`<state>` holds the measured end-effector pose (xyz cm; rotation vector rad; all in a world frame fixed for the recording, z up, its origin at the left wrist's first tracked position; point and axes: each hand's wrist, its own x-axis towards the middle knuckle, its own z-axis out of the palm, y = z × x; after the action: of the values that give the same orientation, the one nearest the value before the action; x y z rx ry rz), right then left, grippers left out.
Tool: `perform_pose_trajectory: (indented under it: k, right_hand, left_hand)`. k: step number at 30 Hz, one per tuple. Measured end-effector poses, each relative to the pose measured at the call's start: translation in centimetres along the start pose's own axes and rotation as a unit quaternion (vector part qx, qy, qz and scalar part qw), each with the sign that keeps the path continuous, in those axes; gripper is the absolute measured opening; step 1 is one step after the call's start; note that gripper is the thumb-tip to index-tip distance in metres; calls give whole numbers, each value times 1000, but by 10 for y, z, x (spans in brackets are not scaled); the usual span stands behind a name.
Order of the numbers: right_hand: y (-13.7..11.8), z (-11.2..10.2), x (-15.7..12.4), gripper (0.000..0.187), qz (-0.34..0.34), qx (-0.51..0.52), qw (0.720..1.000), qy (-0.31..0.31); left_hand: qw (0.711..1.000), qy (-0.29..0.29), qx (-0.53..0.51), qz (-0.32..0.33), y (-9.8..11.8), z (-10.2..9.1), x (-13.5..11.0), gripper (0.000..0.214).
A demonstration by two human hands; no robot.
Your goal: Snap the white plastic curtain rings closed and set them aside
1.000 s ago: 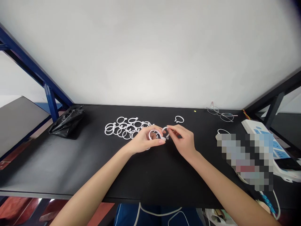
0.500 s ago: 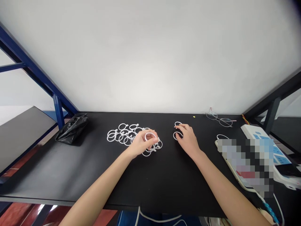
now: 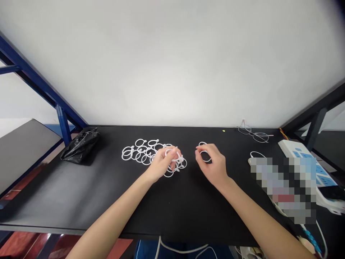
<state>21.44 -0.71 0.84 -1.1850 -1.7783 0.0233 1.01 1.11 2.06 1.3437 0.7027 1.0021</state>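
Observation:
A heap of several white plastic rings (image 3: 142, 151) lies on the black table (image 3: 81, 194). My left hand (image 3: 161, 163) rests at the heap's right end, fingers closed on one white ring (image 3: 172, 154) from the chained bunch there. Two separate white rings (image 3: 205, 155) lie to the right, one behind the other. My right hand (image 3: 212, 163) hovers just beside and partly over them, fingers curled but apart, with nothing visibly in them.
A crumpled black plastic bag (image 3: 79, 145) lies at the table's left back. A pair of glasses (image 3: 254, 133) sits at the back right. A white and blue power strip (image 3: 309, 162) and cables (image 3: 256, 154) occupy the right side, next to a blurred patch. Blue shelf struts (image 3: 61, 124) stand left.
My right hand carried a ring from the left hand to the right, set it beside the lone ring, then drew back slightly. My left hand stayed at the heap holding a ring.

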Motion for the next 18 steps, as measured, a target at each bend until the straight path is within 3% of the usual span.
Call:
perform_pose_trajectory:
  k: [3, 7, 18]
  right_hand:
    - [-24, 1, -9, 6, -50, 105, 988, -105]
    - [-34, 5, -16, 13, -51, 130, 973, -186]
    - [-28, 11, -20, 27, -64, 140, 972, -177]
  left_hand:
    - [1000, -5, 2, 12, -1, 2, 0, 49]
    - [999, -29, 28, 18, -4, 5, -2, 46]
    - [998, -50, 21, 40, -6, 10, -4, 44]
